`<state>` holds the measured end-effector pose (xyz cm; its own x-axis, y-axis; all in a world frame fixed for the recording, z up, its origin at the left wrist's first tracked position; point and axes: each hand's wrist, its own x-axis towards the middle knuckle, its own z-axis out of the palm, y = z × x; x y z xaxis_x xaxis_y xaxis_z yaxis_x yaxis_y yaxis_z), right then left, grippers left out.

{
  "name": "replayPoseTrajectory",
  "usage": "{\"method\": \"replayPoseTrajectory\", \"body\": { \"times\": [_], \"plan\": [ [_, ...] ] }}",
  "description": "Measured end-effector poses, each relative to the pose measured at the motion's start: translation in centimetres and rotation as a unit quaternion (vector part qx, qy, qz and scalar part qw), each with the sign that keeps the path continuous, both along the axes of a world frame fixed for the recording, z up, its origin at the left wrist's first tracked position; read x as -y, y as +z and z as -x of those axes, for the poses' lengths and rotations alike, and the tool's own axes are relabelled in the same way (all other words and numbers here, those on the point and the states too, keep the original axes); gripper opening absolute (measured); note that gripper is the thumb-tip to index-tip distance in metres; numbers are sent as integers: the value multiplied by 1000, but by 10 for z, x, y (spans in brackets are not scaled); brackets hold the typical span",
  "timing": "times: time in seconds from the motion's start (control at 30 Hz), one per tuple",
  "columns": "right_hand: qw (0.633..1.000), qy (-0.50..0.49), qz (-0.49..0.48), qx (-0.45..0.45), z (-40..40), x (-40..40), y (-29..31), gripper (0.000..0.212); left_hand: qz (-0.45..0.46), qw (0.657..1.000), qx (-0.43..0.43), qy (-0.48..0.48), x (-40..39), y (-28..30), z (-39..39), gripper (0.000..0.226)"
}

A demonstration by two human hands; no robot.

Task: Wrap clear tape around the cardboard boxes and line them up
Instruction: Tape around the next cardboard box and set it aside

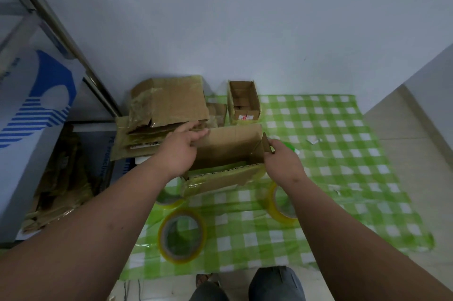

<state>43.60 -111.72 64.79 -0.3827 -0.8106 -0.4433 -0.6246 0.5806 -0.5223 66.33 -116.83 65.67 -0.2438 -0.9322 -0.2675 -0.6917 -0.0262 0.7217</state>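
Both hands (180, 151) on open box (228, 151)

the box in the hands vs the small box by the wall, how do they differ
The held box is wider and gripped at both ends by the left hand and right hand; the small box stands untouched near the wall. The small box bears a red-and-white label. Both are open-topped brown cardboard.

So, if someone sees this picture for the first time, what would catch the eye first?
Probably the open box in the middle, held between both hands: the left hand grips its far left corner, the right hand pinches its right flap. Next, the green checked cloth under it, with three tape rolls lying near its front edge. A pile of flattened cardboard sits behind on the left.
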Motion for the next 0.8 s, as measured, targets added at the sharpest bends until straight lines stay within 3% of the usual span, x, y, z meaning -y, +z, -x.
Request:
{"method": "replayPoseTrajectory", "body": {
  "times": [0.13,0.37,0.6,0.8],
  "plan": [
    [1000,4,7,-3,0,8,3,45,0,999,-22,34,2,4,0,49],
    [999,15,30,10,5,4,12,34,38,976,-64,204,-8,6,10,35],
    [994,36,61,85,42,-7,1,20,55,977,19,205,-19,6,36,37],
    [985,66,82,138,62,-14,-9,33,52,980,36,189,-32,2,60,41]
  ]
}}
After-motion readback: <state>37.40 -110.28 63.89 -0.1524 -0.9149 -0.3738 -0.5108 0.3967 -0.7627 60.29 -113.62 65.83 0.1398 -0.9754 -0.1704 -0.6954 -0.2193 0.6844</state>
